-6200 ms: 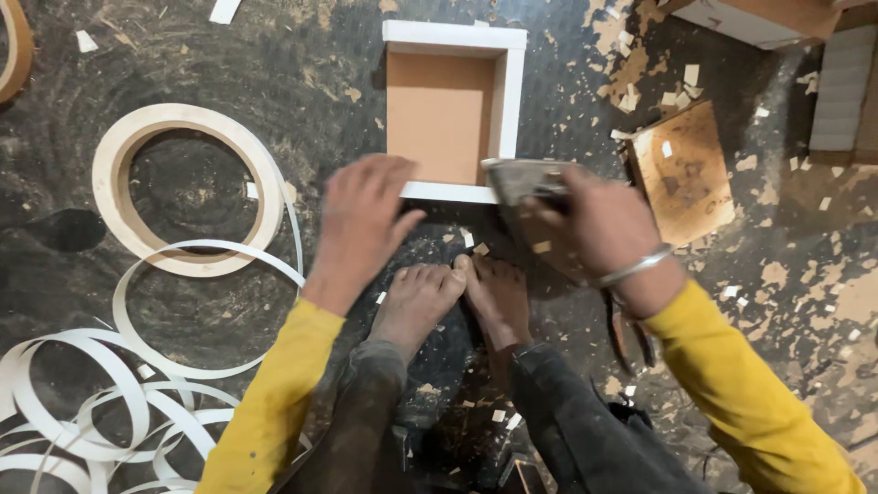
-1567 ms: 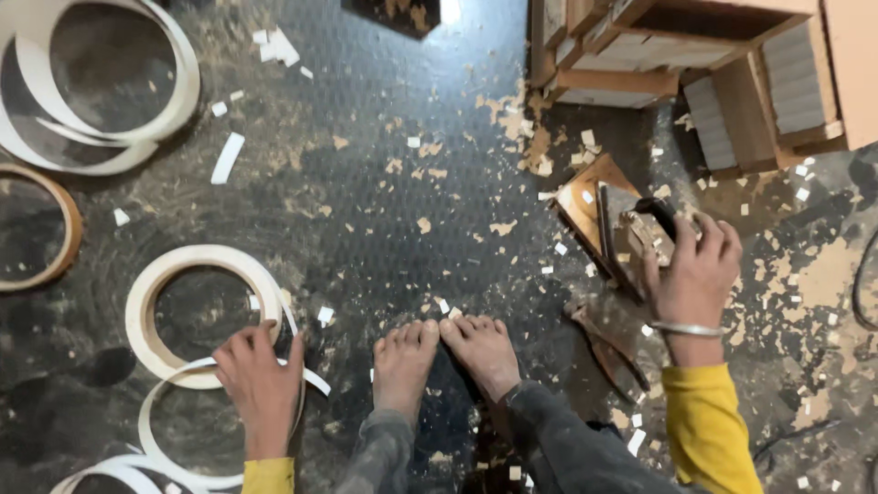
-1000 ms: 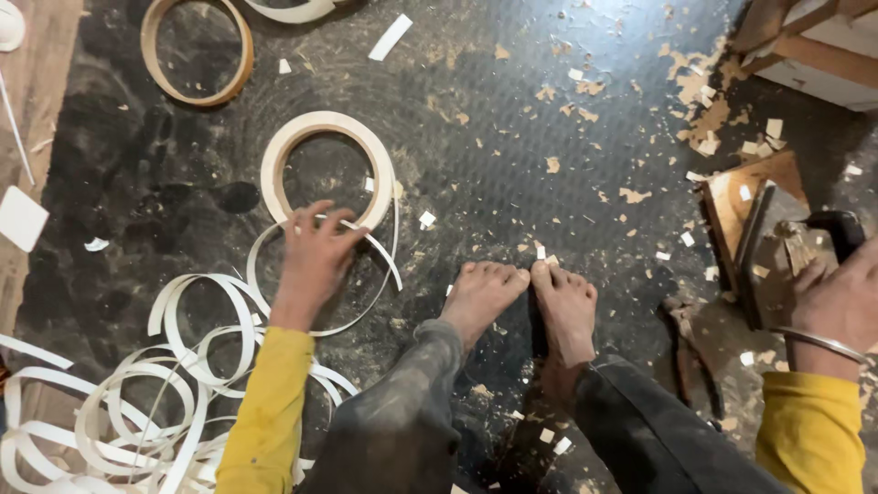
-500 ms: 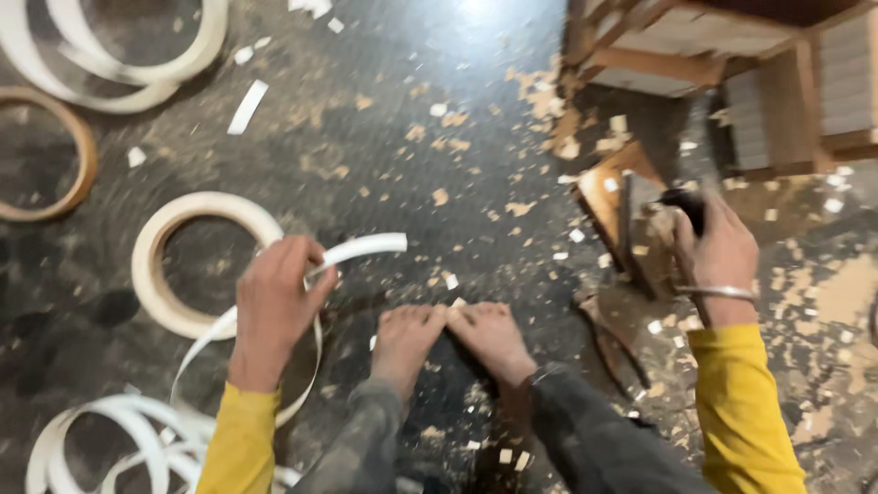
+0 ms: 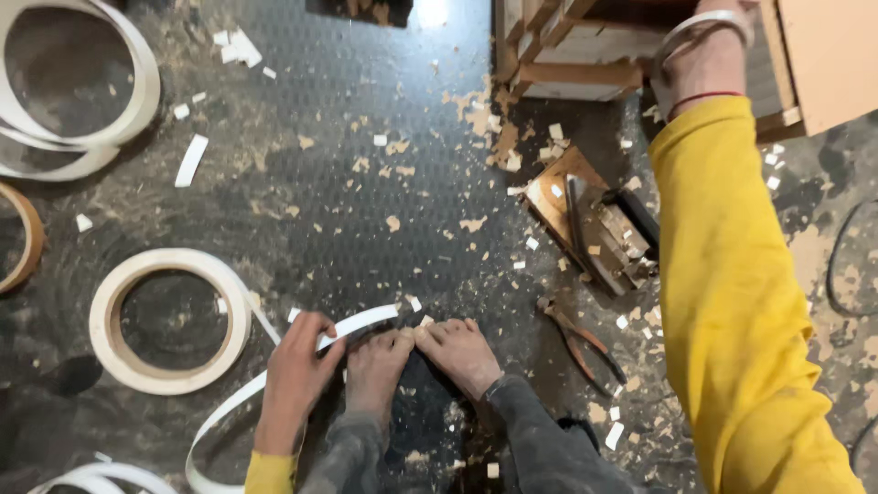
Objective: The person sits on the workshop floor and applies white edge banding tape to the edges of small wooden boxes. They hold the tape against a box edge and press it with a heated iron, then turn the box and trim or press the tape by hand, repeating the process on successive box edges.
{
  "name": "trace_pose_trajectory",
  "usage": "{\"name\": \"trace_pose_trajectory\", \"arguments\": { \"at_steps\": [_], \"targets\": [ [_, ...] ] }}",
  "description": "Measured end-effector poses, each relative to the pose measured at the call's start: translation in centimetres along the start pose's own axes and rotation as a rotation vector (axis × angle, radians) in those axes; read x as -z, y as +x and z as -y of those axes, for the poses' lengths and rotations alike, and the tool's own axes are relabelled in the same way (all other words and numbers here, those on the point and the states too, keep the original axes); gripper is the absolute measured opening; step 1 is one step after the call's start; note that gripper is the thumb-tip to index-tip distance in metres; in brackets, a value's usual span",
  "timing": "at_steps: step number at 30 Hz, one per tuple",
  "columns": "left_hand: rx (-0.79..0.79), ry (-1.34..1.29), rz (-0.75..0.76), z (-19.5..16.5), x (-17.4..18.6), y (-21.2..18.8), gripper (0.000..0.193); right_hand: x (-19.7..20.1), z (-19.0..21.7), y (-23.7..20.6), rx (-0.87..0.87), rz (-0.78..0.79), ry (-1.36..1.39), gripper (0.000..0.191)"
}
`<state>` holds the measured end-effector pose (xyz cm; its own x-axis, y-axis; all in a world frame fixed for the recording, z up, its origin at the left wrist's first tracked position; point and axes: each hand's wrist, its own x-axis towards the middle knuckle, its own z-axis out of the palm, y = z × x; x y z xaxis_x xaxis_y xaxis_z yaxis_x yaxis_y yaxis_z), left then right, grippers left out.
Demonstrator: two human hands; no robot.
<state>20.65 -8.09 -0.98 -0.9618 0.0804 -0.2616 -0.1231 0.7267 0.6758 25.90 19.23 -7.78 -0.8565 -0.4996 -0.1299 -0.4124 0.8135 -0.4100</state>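
Left hand (image 5: 294, 370) pinching a white flexible edge-banding strip (image 5: 358, 323) against the dark textured floor (image 5: 366, 201), fingers closed on it, just left of the bare feet (image 5: 425, 352). Strip end lying flat, reaching the toes; rest of strip curling back down-left from the feet. Right arm in yellow sleeve (image 5: 741, 293) stretched up, well right of the feet; right hand (image 5: 700, 50) mostly past the top edge at the stacked wooden frames (image 5: 585, 55), grip impossible to tell. Round white roll of banding tape (image 5: 169, 320) left of the feet, near the left hand. Pliers (image 5: 581, 337) just right of the feet. Small wooden block with metal tool (image 5: 594, 224) up-right of the feet.
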Motion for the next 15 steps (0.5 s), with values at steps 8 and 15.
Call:
{"name": "trace_pose_trajectory", "arguments": {
  "at_steps": [8, 15],
  "targets": [
    [0.016, -0.009, -0.005, 1.0, -0.4, 0.3, 0.024, -0.9, -0.3, -0.1, 0.006, -0.02, -0.034, 0.041],
    [-0.081, -0.3, -0.172, 3.4, 1.1, 0.2, 0.024, 0.1, 0.7, 0.6, 0.01, -0.01, -0.013, 0.042]
  ]
}}
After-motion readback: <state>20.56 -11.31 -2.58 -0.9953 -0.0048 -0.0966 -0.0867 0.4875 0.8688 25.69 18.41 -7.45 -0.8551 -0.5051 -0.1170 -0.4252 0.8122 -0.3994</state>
